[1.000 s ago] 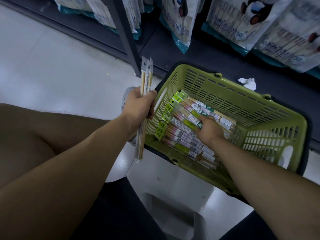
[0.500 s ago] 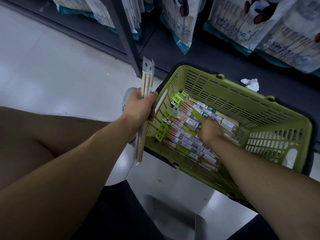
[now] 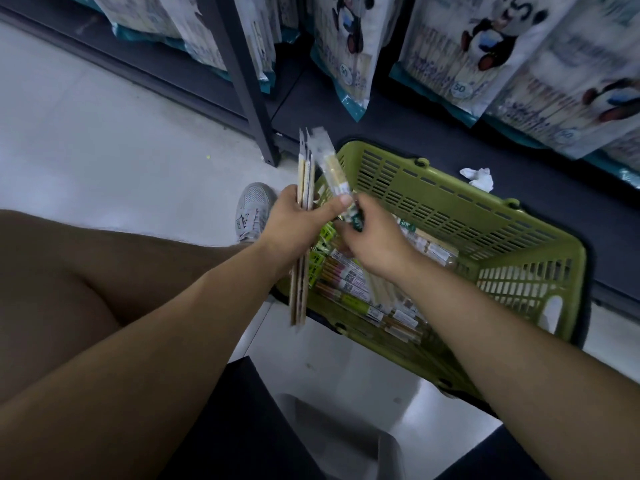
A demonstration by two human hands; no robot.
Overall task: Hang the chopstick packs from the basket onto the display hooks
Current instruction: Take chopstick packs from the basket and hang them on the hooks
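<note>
A green plastic basket sits on the floor in front of me, holding several chopstick packs with green and pink labels. My left hand grips a bunch of long chopstick packs upright at the basket's left rim. My right hand holds another chopstick pack, lifted out of the basket and angled up beside the bunch, close to my left thumb. This pack is motion-blurred. No display hooks are visible.
Large panda-printed bags hang or stand along a dark shelf base behind the basket. A dark metal upright stands to the left. A crumpled white paper lies by the basket. My shoe and knee are at the left.
My right hand has come up out of the basket with one chopstick pack and moved left to meet the bunch in my left hand. The left hand stayed about where it was.
</note>
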